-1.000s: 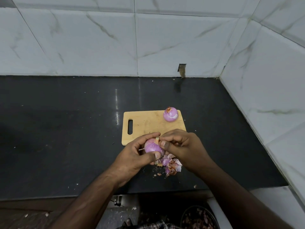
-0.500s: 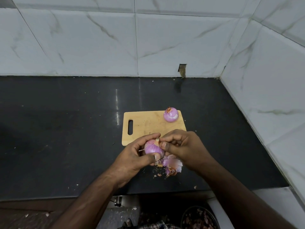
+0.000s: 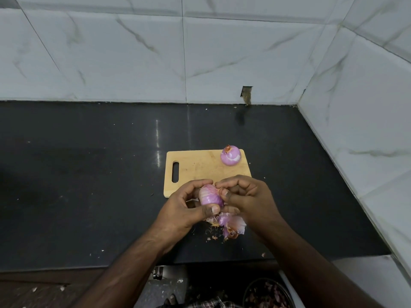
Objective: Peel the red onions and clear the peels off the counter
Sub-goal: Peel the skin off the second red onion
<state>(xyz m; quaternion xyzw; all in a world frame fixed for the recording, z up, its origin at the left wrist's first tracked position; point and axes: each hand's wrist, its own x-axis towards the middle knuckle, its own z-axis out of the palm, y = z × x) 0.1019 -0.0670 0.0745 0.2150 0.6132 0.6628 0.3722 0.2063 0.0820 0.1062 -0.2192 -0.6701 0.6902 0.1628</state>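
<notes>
While left hand [image 3: 184, 210] fingers [image 3: 200, 182] cup onion [image 3: 210, 196], right hand [image 3: 249, 196] pinches skin

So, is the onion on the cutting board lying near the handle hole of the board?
No, the onion on the cutting board sits at the far right corner of the cutting board, while the handle hole is at its left end.

Black counter [image 3: 89, 174], set into a corner of marbled wall tile.
Wooden cutting board [image 3: 200, 170] lies flat on it, handle slot to the left; a pile of purple onion peels [image 3: 231, 225] sits just in front of the board, with small flakes scattered around.
</notes>
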